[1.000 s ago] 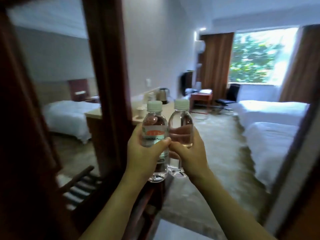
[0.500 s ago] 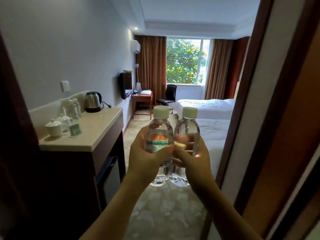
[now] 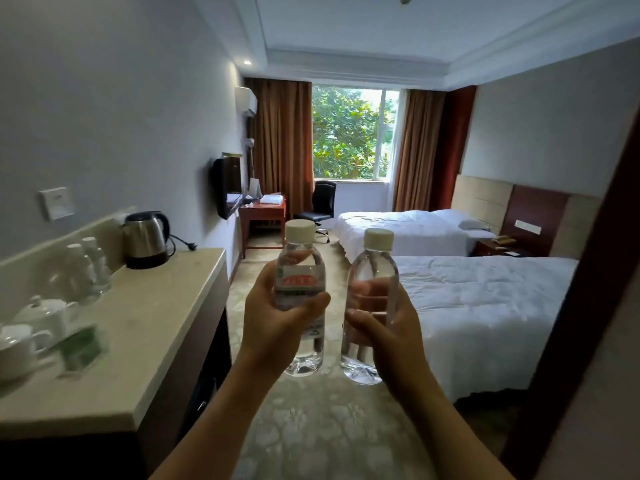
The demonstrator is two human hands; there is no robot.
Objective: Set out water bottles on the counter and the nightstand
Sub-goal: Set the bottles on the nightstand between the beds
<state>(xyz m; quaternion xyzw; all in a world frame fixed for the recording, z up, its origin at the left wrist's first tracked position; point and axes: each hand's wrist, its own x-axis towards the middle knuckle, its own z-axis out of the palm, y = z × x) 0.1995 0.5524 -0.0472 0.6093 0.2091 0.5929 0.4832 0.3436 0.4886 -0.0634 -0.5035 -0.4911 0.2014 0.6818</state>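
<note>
A hotel room is seen from its entry, with a pale stone-topped bench (image 3: 166, 327) along the left wall and a window with brown curtains at the far end. Compared with half a second ago, more of the room is shown: the dark door frame on the right has slid toward the edge, the ceiling is opened up, and the nightstand (image 3: 498, 247) between the beds is now revealed. The two bottles, earlier pressed together, are now held slightly apart.

Two water bottles are counted, both upright, capped in white and raised over the carpet, neither one set down. The labelled bottle (image 3: 300, 292) is gripped around its middle by the left hand (image 3: 273, 327); the plain bottle (image 3: 372, 306) is gripped by the right hand (image 3: 384, 327), whose fingers are seen through the clear plastic. Both hands are closed firmly on their bottles.

Two beds are counted, the near bed (image 3: 485, 306) and the far bed (image 3: 401, 226), both made up in white. On the bench are found one kettle (image 3: 145, 239), two upturned glasses (image 3: 90, 268) (blurred), two white cups (image 3: 24, 341) and a green card (image 3: 81, 348). One desk (image 3: 262, 211) and one black chair (image 3: 320, 202) are placed under the window.
</note>
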